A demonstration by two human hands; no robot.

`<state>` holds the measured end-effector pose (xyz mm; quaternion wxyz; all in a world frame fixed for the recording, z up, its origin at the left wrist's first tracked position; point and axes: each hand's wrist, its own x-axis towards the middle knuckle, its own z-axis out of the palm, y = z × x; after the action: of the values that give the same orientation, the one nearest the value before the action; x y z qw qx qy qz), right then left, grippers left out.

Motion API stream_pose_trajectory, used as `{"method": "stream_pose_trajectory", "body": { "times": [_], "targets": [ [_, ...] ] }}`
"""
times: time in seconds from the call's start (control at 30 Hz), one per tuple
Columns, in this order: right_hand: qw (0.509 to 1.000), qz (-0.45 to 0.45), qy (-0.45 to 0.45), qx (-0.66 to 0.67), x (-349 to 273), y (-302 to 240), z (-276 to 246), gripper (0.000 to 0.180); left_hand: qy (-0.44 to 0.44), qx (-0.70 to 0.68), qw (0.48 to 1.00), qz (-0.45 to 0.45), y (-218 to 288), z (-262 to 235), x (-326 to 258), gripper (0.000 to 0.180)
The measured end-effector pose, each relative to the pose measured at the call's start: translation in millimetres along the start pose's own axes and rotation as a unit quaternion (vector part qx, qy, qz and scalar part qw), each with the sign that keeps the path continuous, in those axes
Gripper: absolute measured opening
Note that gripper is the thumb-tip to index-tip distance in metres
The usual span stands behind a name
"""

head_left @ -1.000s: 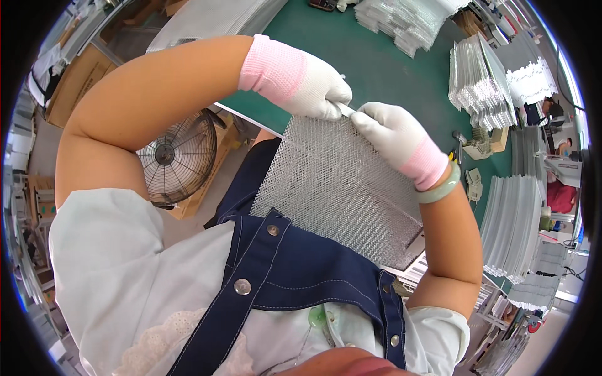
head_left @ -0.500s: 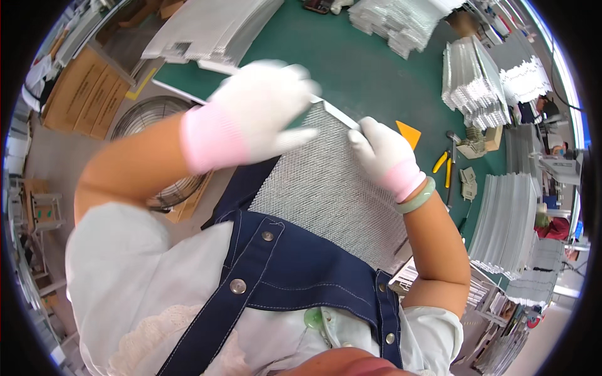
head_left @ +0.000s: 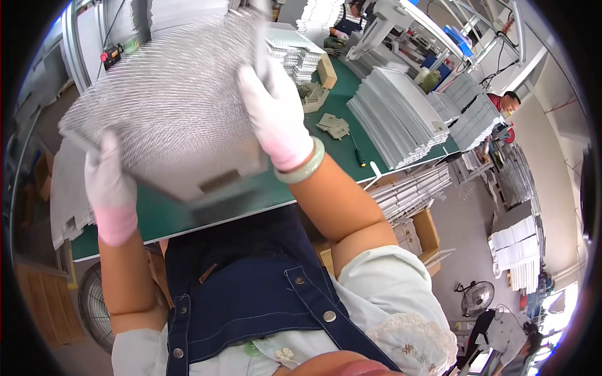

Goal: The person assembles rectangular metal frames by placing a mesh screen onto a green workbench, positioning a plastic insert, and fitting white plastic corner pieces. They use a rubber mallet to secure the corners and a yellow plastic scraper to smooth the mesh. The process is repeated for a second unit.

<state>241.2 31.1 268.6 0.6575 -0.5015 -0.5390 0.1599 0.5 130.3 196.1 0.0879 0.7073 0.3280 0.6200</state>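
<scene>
A silver corrugated metal mesh panel [head_left: 182,100] with a thin metal edge strip is held up, tilted, above the green worktable [head_left: 276,191]. My left hand [head_left: 111,178], in a white glove with a pink cuff, grips the panel's left edge with the thumb on its face. My right hand [head_left: 271,113], gloved the same way, is closed on the right edge, below a blurred upright strip. A dark rectangular patch shows near the panel's lower edge. The fingers behind the panel are hidden.
Stacked silver panels [head_left: 395,119] stand on the table's right, near small metal plates [head_left: 333,125] and a screwdriver [head_left: 358,153]. Below is a rack of strips [head_left: 414,191]. A floor fan [head_left: 97,304] stands at lower left. Co-workers [head_left: 501,103] are farther off.
The mesh panel has risen from against my apron to above the table. My left hand, apart from it before, now grips its edge. My view has swung to the right.
</scene>
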Motion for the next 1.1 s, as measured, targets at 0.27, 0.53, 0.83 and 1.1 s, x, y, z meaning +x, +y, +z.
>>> {"method": "stream_pose_trajectory", "body": {
  "times": [0.27,0.53,0.83,1.1],
  "targets": [
    [0.945,0.2,-0.234,0.108,-69.4,118.1,-41.1,0.053,-0.309,-0.38,0.843,-0.224,-12.4,15.5,-37.4,0.041],
    [0.909,0.327,-0.259,0.007,-140.9,215.0,-68.5,0.033,-0.43,-0.228,0.868,0.095,-40.2,-5.7,-138.3,0.032],
    [0.829,-0.015,-0.445,-0.338,-110.7,203.2,-56.4,0.04,-0.445,-0.208,0.864,0.112,-43.1,-12.0,-133.6,0.035],
    [0.849,-0.028,-0.424,-0.314,-104.3,230.3,-56.7,0.036,-0.487,-0.011,0.872,0.054,-112.7,34.7,-110.8,0.024]
  ]
}}
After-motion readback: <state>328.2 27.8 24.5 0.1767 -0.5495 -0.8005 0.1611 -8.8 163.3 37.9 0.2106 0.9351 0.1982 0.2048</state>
